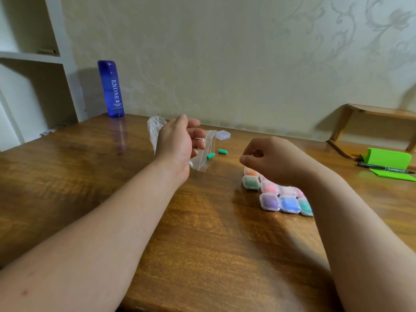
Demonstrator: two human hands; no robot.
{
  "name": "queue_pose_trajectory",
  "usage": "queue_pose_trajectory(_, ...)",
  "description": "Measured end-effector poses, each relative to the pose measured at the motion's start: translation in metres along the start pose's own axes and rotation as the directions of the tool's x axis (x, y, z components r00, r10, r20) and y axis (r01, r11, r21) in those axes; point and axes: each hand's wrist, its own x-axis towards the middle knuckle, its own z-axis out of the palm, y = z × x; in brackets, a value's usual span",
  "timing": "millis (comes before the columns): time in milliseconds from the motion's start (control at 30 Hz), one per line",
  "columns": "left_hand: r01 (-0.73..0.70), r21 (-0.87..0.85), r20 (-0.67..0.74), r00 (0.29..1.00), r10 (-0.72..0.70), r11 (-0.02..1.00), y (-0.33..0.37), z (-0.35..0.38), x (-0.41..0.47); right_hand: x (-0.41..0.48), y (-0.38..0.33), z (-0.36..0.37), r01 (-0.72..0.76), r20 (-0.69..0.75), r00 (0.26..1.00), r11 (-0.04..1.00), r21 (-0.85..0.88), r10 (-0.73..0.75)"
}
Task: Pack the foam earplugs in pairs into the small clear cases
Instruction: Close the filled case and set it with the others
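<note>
Head view of a wooden table [94, 167]. The left hand [177, 140] is raised above it, fingers curled round a clear bag [201, 162]. The bag's crumpled top sticks out behind the hand and its flat lower part hangs down toward the table.

One green earplug [211, 156] shows at the bag's right edge. Its long axis is tilted, rising from lower left to upper right, and whether it sits inside the bag or behind it cannot be told. A second earplug [222, 151] lies on the table just right of the first, apart from the bag, with its long axis roughly left to right. Beyond both, near the wall, lies an empty case [222, 134].

The right hand [276, 161] hovers over the near block of filled cases [281, 197], fingers curled in, thumb tip close to the forefinger, and nothing visible in its grasp. The cases lie in touching rows, with orange, green, pink, purple and blue plugs inside, and the forearm hides the block's right side.

A blue bottle [111, 88] stands upright at the far left. At the far right a pen [385, 168] lies by a green pad [387, 157].
</note>
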Motion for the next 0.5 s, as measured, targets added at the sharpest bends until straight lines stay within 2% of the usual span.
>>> queue_pose_trajectory(233,0.000,-0.035,-0.006,1.000,0.000,0.999,0.010,0.005,-0.001,0.004,-0.008,0.011,-0.044,-0.209,0.975,0.992,0.116,0.068)
queue_pose_trajectory(500,-0.051,-0.123,-0.006,0.999,0.051,0.991,0.042,0.026,0.040,0.067,0.005,0.007,-0.148,-0.121,0.981,0.987,0.060,0.154)
